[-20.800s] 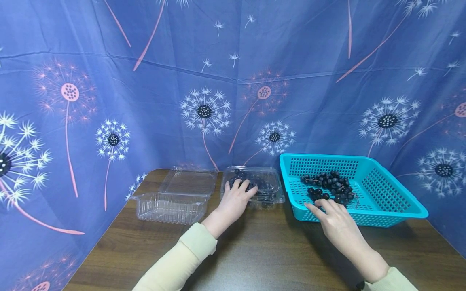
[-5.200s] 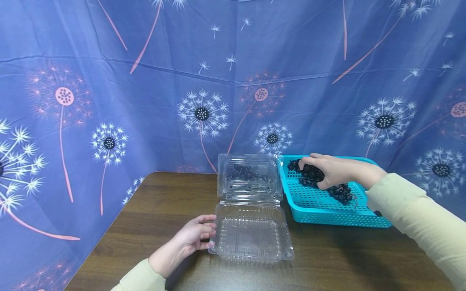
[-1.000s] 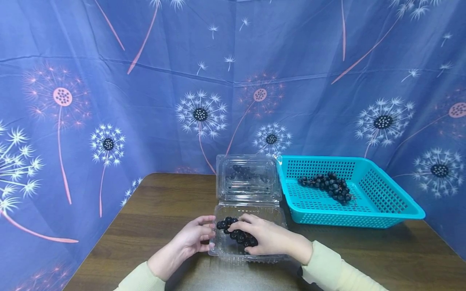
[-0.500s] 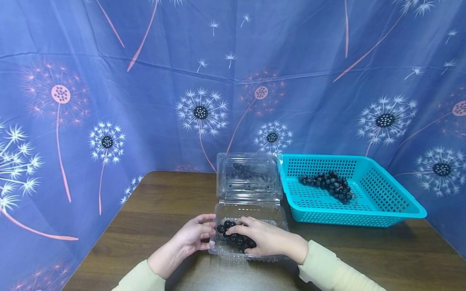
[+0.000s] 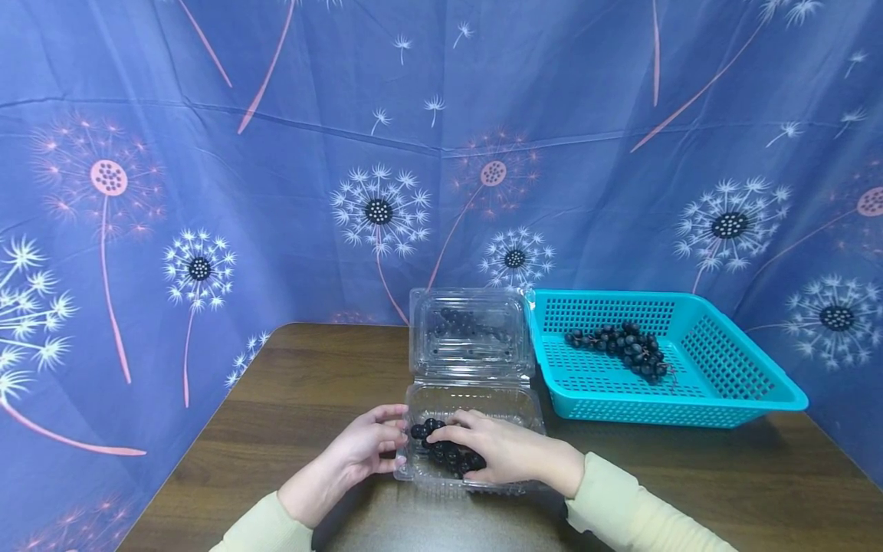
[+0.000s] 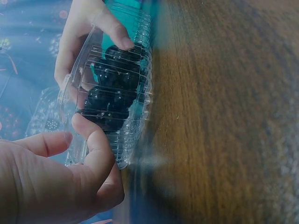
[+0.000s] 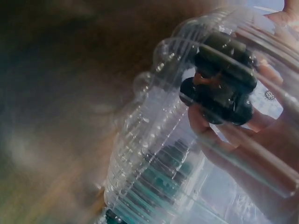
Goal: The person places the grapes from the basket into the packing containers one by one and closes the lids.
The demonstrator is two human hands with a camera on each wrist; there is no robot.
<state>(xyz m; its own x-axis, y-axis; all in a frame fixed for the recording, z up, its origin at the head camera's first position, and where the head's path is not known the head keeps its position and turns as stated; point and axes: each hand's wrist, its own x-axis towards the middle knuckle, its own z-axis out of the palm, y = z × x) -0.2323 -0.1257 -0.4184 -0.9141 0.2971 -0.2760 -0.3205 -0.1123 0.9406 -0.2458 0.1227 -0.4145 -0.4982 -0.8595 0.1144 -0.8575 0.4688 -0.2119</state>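
1. The right hand cups a bunch of dark grapes inside the open clear plastic clamshell box on the brown wooden counter.
2. The left hand pinches the box's left rim.
3. Likely next: let go of the bunch, then close the lid; how far it is seated is unclear.

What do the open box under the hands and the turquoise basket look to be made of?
The open box looks like thin clear plastic, glossy: the grape bunch and the fingers of the right hand show through its ribbed, moulded wall. The left hand holds its near edge. The basket seems to be rigid moulded plastic, opaque turquoise, with a grid of holes and a smooth rim.
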